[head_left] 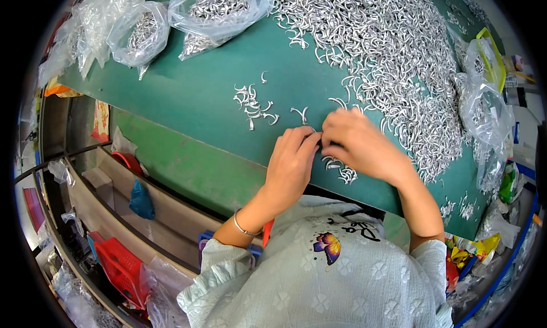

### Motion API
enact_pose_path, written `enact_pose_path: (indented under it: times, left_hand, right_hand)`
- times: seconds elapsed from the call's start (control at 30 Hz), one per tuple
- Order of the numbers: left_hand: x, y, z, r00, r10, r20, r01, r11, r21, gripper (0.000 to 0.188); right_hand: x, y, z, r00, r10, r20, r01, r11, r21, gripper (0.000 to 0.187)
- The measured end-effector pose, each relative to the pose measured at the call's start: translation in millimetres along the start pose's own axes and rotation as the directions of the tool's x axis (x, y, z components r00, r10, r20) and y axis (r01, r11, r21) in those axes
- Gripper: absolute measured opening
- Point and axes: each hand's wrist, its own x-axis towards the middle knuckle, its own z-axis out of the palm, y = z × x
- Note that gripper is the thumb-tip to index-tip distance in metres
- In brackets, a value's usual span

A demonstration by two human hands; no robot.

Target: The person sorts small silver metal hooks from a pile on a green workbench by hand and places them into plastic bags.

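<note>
The left hand [292, 163] and right hand [362, 143] hold bent fingertips close together, whether grasping anything I cannot tell, while the heap of curved silver pieces [399, 66], long axes every way, lies far and right on the table [182, 100], nearer the right hand.

Could not see between both hands' fingers [299, 136], near worktop's [188, 94] front edge; found metal heap [393, 54] cropped at far side.

Silver pieces [393, 54], green tabletop [199, 94] (slightly bluish), pale flower-patterned shirt [353, 288]
</note>
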Motion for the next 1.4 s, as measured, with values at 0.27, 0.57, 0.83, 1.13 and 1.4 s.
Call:
enact_pose_path:
  times: [0.27, 0.57, 0.83, 1.13, 1.4]
  left_hand:
    - [4.6, 15.7, 14.1, 0.996, 0.034, 0.086, -0.037, 0.999, 0.031, 0.039]
    - [6.5, 12.4, 3.1, 0.999, 0.035, 0.001, -0.035, 0.999, 0.017, 0.034]
    - [3.9, 11.8, 2.6, 0.999, 0.044, 0.005, -0.044, 0.998, 0.05, 0.038]
    - [-9.3, 10.0, 1.9, 0.982, 0.1, 0.159, -0.099, 0.995, -0.014, 0.051]
    - [-18.0, 22.7, 11.0, 0.962, 0.132, 0.239, -0.109, 0.988, -0.107, 0.046]
  right_hand:
    - [21.7, 25.2, 9.6, 0.927, -0.047, -0.371, 0.005, 0.994, -0.113, 0.015]
    - [-16.1, 18.1, 4.4, 0.978, 0.01, -0.209, -0.037, 0.992, -0.125, 0.021]
    - [-30.1, 6.8, 12.9, 0.985, 0.037, -0.169, -0.047, 0.998, -0.051, 0.02]
    - [-37.0, 22.0, 1.7, 0.942, 0.142, -0.303, -0.215, 0.951, -0.223, 0.011]
    - [-35.3, 13.7, 0.9, 0.948, 0.139, -0.287, -0.194, 0.965, -0.173, 0.017]
